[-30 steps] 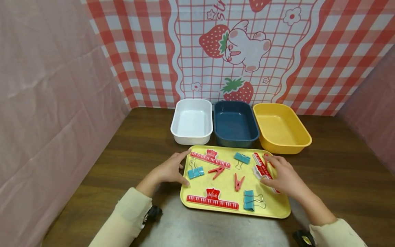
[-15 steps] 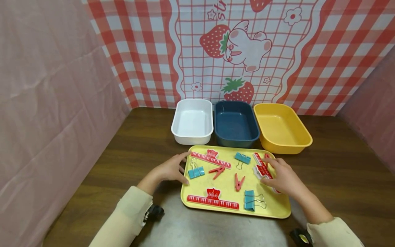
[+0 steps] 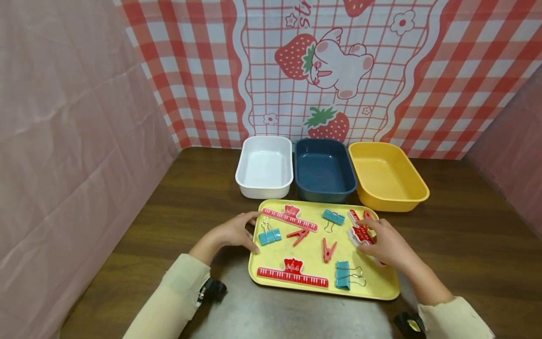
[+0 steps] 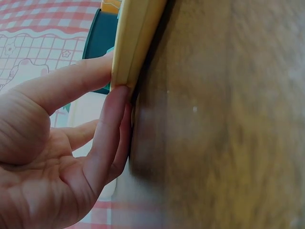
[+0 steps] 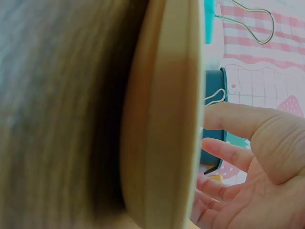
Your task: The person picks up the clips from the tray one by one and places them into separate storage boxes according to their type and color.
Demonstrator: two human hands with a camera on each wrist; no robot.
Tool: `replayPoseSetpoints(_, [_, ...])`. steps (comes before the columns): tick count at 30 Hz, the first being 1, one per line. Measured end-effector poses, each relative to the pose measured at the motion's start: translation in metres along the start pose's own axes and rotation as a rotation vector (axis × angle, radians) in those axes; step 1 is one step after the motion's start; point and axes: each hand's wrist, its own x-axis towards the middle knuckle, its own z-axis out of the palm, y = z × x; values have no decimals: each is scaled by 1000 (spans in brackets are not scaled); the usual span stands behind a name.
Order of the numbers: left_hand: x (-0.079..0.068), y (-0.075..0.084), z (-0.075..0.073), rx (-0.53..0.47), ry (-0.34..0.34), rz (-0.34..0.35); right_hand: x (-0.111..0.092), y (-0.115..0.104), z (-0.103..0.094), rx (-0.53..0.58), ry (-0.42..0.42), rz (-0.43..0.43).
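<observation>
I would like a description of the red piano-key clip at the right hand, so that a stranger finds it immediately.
In front of the row of three tubs lies a yellow tray. At its right end, partly hidden by the right hand, is the red piano-key clip. Its strip runs mostly from far to near, while the two other piano-key clips lie more crosswise.

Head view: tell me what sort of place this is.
Probably a curtained-off tabletop workspace, perhaps for sorting: a checked strawberry cloth hangs behind the wood-grained table, where three bins stand in a row beyond a yellow tray of clips.
</observation>
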Motion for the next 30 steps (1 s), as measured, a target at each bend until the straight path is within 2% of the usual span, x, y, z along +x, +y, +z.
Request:
replayPoseSetpoints(10, [1,1,-1,2,2,-22,2,-2,2,-6,5,0])
replayPoseSetpoints(16, [0,1,-1,3,1,-16,4,-4,2,-34,-50,40])
replayPoseSetpoints(21, [0,1,-1,-1,-1,-7,9,-5,1,-79,-77,40])
replayPoseSetpoints(25, [-1,2,-1,0,-2,-9,12,-4,0,-67,-109,53])
replayPoseSetpoints(30, [-1,2,-1,-1,5,-23,14,-3,1,-45,-108,57])
